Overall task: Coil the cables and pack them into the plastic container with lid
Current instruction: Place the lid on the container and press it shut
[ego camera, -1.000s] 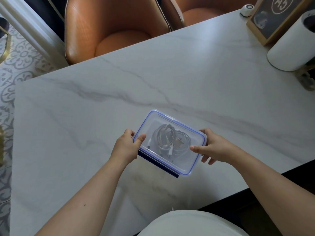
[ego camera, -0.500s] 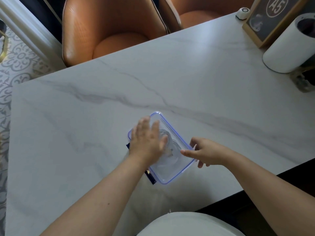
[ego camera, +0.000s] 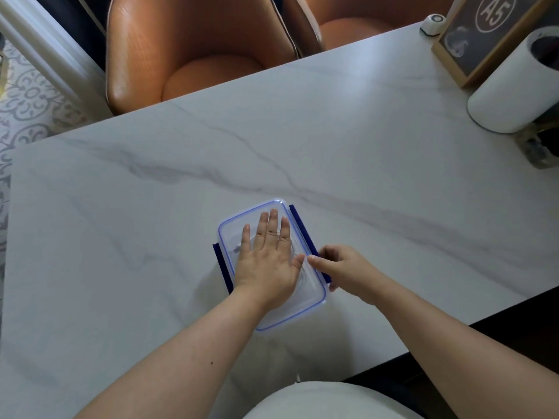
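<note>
A clear plastic container (ego camera: 305, 300) with a blue-rimmed lid lies on the marble table, its long side running away from me. My left hand (ego camera: 267, 258) lies flat on the lid, fingers spread, covering most of the coiled white cables inside. Only a small bit of cable (ego camera: 237, 248) shows left of the fingers. My right hand (ego camera: 340, 269) is at the container's right edge, thumb on the lid rim and fingers curled over the dark blue side clip (ego camera: 302, 228). A second dark blue clip (ego camera: 222, 266) sticks out on the left side.
A white cylinder (ego camera: 514, 89) and a framed sign marked A5 (ego camera: 484, 31) stand at the table's far right, with a small white device (ego camera: 432, 24) behind. Two orange leather chairs (ego camera: 193, 49) sit at the far edge. The table's near edge runs close to my body.
The container has turned from lying crosswise to pointing away from me. My left hand went from gripping its left end to lying flat on the lid; my right hand shifted to the right clip.
</note>
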